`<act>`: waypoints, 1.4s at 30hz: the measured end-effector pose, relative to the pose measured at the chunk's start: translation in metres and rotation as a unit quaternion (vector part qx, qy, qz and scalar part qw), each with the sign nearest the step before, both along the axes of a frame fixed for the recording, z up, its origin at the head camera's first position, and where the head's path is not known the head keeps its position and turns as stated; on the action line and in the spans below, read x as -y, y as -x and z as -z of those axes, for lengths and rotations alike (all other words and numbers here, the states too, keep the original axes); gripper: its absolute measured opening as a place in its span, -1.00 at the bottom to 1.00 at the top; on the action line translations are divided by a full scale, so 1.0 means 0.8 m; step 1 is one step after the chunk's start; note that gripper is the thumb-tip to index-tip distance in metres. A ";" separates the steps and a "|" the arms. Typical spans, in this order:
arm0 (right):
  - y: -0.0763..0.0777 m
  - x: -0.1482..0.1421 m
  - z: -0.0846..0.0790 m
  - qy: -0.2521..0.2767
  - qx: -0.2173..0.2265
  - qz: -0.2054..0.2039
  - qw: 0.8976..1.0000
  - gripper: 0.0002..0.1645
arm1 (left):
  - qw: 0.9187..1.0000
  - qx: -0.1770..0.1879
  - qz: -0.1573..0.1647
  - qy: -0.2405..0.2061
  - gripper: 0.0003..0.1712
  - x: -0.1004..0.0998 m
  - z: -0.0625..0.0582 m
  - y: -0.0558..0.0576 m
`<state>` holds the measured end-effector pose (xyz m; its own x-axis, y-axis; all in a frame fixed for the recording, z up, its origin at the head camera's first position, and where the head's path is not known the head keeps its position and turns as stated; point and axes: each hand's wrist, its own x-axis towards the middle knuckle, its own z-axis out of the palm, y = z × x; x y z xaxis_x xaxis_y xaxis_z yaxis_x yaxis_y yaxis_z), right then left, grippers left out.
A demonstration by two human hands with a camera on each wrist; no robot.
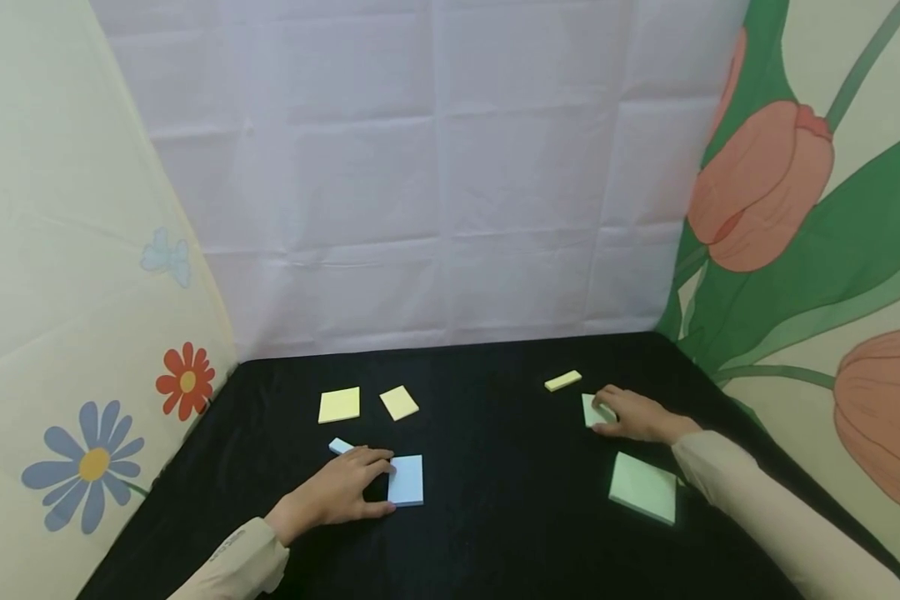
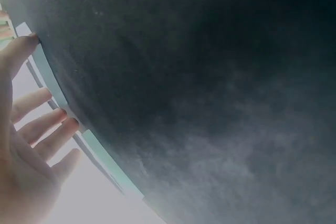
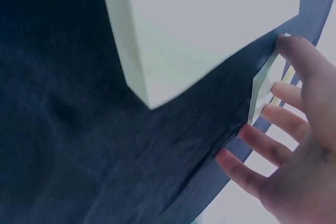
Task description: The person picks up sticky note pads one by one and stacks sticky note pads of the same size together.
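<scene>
A square light-blue sticky note pad (image 1: pixel 407 481) lies on the black cloth; my left hand (image 1: pixel 337 492) holds its left side between thumb and fingers. Beyond that hand, a narrow blue sticky note pad (image 1: pixel 340 446) is partly hidden by the fingers. On the right, my right hand (image 1: pixel 633 415) grips a small pale-green sticky note pad (image 1: pixel 592 411), the thumb at its near edge and fingertips at its far side. In the right wrist view, this small pad (image 3: pixel 265 85) shows between thumb and fingers. A larger green sticky note pad (image 1: pixel 643 488) lies nearer me, below the right wrist.
Two yellow sticky note pads, a larger one (image 1: pixel 339 405) and a smaller one (image 1: pixel 399 402), lie at the back left. A narrow yellow pad (image 1: pixel 563 381) is at the back right. The black-covered table (image 1: pixel 487 533) meets a white cloth backdrop (image 1: pixel 450 192), with flowered curtains at both sides.
</scene>
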<state>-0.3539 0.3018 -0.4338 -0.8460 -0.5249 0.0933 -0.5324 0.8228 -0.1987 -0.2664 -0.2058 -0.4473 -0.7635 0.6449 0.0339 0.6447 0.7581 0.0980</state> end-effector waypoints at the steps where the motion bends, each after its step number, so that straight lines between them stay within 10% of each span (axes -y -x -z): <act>1: 0.001 -0.001 -0.001 0.001 0.004 0.000 1.000 -0.53 | 1.000 0.000 0.000 0.002 -0.37 -0.001 0.000 0.001; 42: 0.009 -0.006 -0.006 0.021 0.058 0.031 0.998 -0.55 | 0.999 0.010 -0.006 -0.048 -0.54 0.003 0.005 0.004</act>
